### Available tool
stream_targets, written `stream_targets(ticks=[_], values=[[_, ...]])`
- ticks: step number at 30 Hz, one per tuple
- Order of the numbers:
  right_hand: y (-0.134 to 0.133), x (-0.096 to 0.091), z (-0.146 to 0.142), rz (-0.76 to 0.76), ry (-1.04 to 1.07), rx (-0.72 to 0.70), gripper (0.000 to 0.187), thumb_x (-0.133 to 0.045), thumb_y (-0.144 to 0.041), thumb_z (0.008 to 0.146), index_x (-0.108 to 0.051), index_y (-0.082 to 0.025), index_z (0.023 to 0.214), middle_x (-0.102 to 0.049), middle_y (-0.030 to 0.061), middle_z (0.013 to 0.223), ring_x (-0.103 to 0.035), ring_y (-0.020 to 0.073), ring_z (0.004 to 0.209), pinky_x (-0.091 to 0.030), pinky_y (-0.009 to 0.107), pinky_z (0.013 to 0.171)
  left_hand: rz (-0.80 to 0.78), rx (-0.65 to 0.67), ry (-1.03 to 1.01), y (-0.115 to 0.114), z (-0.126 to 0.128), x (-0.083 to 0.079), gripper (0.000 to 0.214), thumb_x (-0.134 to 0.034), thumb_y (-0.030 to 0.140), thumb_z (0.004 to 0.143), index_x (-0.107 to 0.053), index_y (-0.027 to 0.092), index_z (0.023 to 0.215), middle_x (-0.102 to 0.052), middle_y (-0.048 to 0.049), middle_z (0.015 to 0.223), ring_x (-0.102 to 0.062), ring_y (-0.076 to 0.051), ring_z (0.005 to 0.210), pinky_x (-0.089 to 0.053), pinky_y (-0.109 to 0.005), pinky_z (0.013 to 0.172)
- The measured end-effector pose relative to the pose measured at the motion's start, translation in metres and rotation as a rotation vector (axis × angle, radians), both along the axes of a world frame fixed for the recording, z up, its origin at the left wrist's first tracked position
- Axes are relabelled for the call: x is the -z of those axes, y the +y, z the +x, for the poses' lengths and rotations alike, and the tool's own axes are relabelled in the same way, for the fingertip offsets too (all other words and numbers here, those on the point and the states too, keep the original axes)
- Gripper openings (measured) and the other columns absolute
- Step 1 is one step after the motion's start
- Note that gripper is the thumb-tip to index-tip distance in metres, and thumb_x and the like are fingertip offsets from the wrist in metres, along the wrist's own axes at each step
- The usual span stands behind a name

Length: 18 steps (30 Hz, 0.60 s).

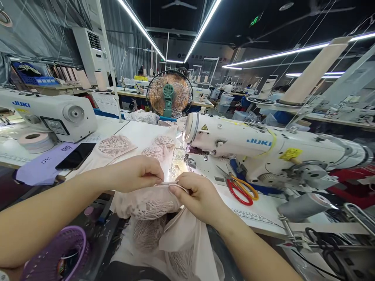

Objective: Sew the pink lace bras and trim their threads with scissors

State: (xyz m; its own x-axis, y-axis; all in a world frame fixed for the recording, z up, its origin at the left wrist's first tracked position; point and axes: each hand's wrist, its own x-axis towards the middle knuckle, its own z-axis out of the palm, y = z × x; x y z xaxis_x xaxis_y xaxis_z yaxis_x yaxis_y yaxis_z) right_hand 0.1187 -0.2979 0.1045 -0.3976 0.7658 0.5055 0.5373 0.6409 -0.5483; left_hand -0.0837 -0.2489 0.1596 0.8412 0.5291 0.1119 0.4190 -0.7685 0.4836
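Both my hands pinch the edge of a pale pink lace garment (152,205) at the front edge of the sewing table. My left hand (143,173) grips the folded edge from the left, fingers closed. Close beside it, my right hand (197,193) is closed on the same edge, thumb toward me. Just beyond my fingers is the lit needle area of a white sewing machine (231,136). More of the pale lace fabric hangs down over my lap. Another lace cup piece (115,146) lies on the table to the left.
Red-handled scissors (238,191) and orange-handled scissors (249,189) lie right of the needle. A black phone (76,156) rests on purple paper (41,166) at left, near a second sewing machine (73,117). A purple basket (83,249) stands below. A large fan (169,93) is behind.
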Motion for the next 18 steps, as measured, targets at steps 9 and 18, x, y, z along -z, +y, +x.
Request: stream_targets(ticks=[9,18], values=[[-0.003,0.012,0.002,0.035,0.059,0.079,0.038,-0.048,-0.028,0.086,-0.030,-0.022,0.053,-0.041,-0.0021,0.055,-0.044,0.0124,0.054,-0.034,0.025,0.051,0.190,-0.158,0.088,-0.022,0.011,0.019,0.020,-0.056,0.034,0.082,-0.063,0.016,0.088,-0.063,-0.0027,0.079,-0.057,-0.017,0.071,-0.042,-0.025,0.061],[-0.010,0.004,0.028,-0.247,-0.240,-0.197,0.028,-0.042,-0.021,0.090,-0.039,-0.020,0.062,-0.048,0.0002,0.066,-0.046,0.0126,0.064,-0.039,0.024,0.060,-0.074,-0.108,0.145,-0.019,0.015,0.024,0.018,-0.049,0.023,0.082,-0.066,0.018,0.082,-0.062,-0.0005,0.075,-0.057,-0.014,0.070,-0.042,-0.022,0.063]])
